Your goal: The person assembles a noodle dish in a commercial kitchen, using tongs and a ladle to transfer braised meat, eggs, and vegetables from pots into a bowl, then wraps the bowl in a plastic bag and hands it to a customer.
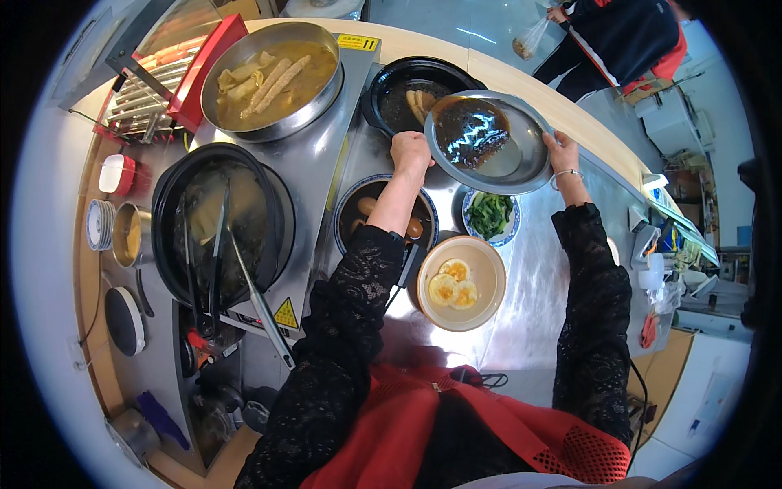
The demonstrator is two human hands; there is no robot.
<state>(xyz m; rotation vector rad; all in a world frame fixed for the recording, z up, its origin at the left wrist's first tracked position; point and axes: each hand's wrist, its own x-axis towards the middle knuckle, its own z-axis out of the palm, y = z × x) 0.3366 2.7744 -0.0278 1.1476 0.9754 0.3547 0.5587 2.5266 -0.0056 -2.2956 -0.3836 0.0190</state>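
My right hand (563,156) grips the right rim of a round stainless steel basin (525,134) that holds dark brown sauce (470,131). The basin is tilted, its left edge above a black pot (382,91) with dark liquid and pieces of food (420,104). My left hand (412,154) is closed beside the basin's left rim and the pot's near edge; whether it grips either is hidden. Under my left forearm stands a blue-rimmed bowl (338,211) of brown eggs in dark liquid. Nearer me are a bowl of leafy greens (489,214) and a cream bowl (461,250) with halved boiled eggs (452,290).
At left stand a steel pan of broth (211,91) and a black pot (160,208) with tongs (219,244) and a ladle (263,312). Behind them is a sausage roller grill (195,73). A person (623,43) holding a plastic bag stands beyond the counter (519,79).
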